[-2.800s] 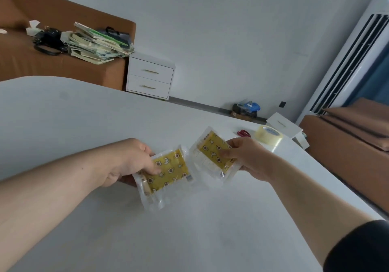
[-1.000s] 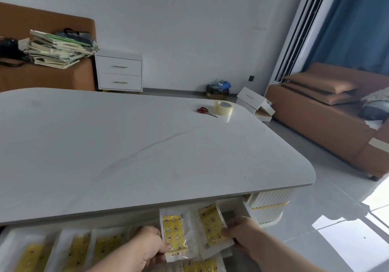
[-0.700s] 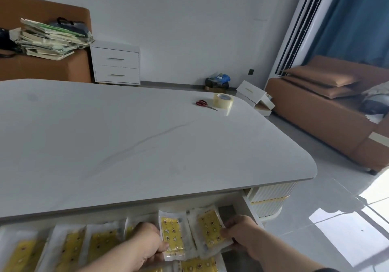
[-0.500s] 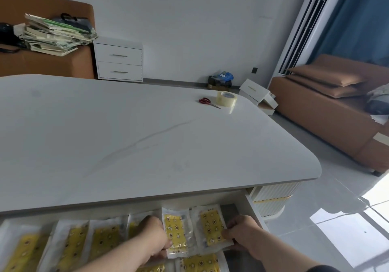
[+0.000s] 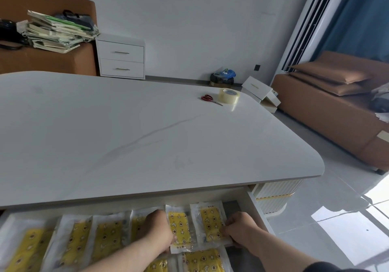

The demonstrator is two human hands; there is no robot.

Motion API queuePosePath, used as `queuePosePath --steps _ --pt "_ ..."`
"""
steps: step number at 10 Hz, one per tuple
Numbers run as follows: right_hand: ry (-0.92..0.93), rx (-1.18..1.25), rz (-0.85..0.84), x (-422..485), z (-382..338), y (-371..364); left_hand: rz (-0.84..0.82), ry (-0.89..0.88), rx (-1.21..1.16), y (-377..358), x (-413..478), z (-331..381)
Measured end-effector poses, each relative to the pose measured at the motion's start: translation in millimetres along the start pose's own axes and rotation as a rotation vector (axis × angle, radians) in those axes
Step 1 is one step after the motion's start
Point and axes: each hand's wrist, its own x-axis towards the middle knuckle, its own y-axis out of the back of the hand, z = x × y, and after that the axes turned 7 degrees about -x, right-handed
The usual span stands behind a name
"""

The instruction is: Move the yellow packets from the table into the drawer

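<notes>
Left hand (image 5: 156,232) pinches one yellow packet (image 5: 180,227), right hand (image 5: 240,230) pinches another packet (image 5: 210,223), both inside the open drawer (image 5: 255,206), near edge of table (image 5: 147,137).

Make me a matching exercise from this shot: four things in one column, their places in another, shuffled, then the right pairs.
Things:
1. scissors
2. tape roll
3. stack of books
4. packet in the right hand

Places:
A. on the brown sofa by the wall
B. over the open drawer
C. on the table, at its far corner
D. on the table, just left of the tape

Pairs: 1-D, 2-C, 3-A, 4-B
</notes>
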Motion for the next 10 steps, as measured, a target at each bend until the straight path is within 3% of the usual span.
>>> queuePosePath --steps 1,2,3,5,10 --pt "0.153 -0.234 0.071 1 4 1 0.080 -0.267 0.203 8 -2 -3" --pt "0.427 -0.462 0.163 -1 3 4 0.050 -0.524 0.351 14 0 0" --pt "0.566 -0.566 0.129 0 -3 1 -0.051 -0.627 0.484 11 6 -2" --pt "0.499 -0.590 0.002 1 -4 -7 -0.121 -0.610 0.598 2 9 -15" --pt "0.506 -0.503 0.017 1 -8 -6 -0.133 -0.609 0.510 8 8 -11"
